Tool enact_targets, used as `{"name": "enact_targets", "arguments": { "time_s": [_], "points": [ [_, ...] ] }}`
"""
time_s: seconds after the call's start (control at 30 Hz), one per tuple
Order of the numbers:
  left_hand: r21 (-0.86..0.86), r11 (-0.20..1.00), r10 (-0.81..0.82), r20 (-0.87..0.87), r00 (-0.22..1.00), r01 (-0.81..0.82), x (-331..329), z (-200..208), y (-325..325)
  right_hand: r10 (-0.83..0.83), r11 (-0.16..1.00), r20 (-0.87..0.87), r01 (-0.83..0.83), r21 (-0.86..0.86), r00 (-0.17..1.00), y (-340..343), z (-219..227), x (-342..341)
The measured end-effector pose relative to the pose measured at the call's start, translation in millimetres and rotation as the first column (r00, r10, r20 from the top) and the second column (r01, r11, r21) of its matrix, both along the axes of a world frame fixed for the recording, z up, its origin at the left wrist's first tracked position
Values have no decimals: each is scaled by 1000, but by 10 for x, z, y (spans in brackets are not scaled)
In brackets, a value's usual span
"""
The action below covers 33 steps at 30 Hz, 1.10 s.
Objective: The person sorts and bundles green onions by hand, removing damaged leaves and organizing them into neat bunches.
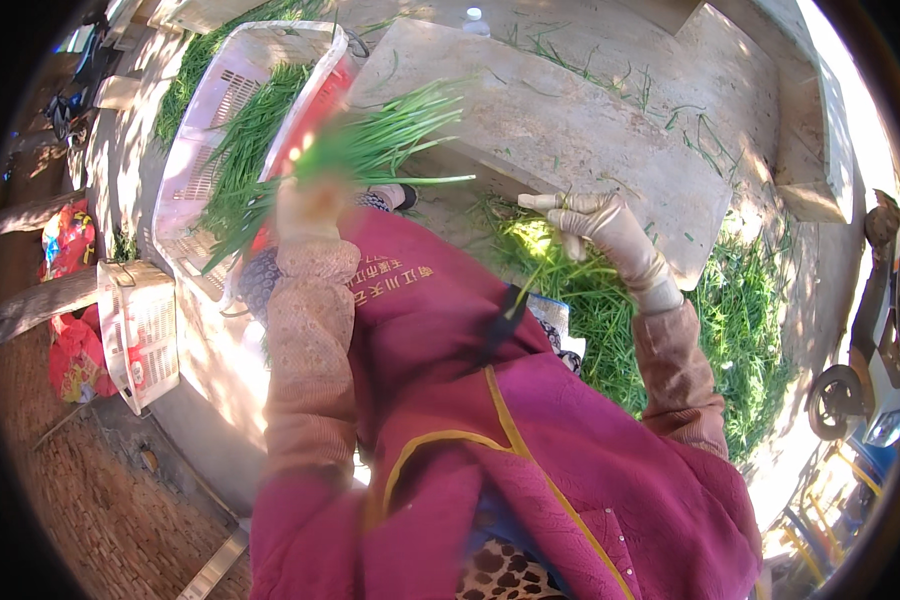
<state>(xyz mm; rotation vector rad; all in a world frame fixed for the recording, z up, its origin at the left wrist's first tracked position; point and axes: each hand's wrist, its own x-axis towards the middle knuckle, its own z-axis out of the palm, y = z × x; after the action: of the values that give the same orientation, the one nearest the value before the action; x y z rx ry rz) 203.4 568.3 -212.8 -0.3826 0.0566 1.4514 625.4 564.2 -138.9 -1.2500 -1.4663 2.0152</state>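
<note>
Your left hand [315, 208], blurred, is closed around a bunch of long green stalks [405, 125], which sits off the table's left edge, beside the right rim of the near-full-length crate [182, 175]. Your right hand [600, 225], gloved, has its fingers loosely spread and partly curled over the near edge of the table [570, 130], with no bunch in it. If your left grip slackens, stalks could slide out; if their trailing ends snag on that rim, they could bend or scatter. Counting, you have one bunch in hand, two crates including the smaller one [150, 325], one bottle [476, 22] just beyond the table's far edge, and one big heap of greens [745, 330] past its near right corner, its stalks too many to count.
</note>
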Motion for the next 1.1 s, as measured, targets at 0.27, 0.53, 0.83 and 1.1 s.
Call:
{"name": "enact_targets", "arguments": {
  "time_s": [0.27, 0.53, 0.83, 1.1],
  "points": [
    [86, 991, 132, -412, 901, -106, 472, 536, -54, -190, 982, -144, 187, -40, 971, -16, 459, -810],
    [-31, 964, 190, -615, 765, -265, 567, 305, -162, -296, 926, -114, 255, -279, 948, 217, 111, -1306],
    [-148, 922, 134, -744, 655, -356, 673, 332, -213, -346, 893, -338, 196, -406, 875, 27, -217, -1229],
    [-193, 968, 30, -542, 840, -159, 221, 9, -163, -333, 907, -652, 41, -420, 682, -133, -343, -1315]
  ]
}}
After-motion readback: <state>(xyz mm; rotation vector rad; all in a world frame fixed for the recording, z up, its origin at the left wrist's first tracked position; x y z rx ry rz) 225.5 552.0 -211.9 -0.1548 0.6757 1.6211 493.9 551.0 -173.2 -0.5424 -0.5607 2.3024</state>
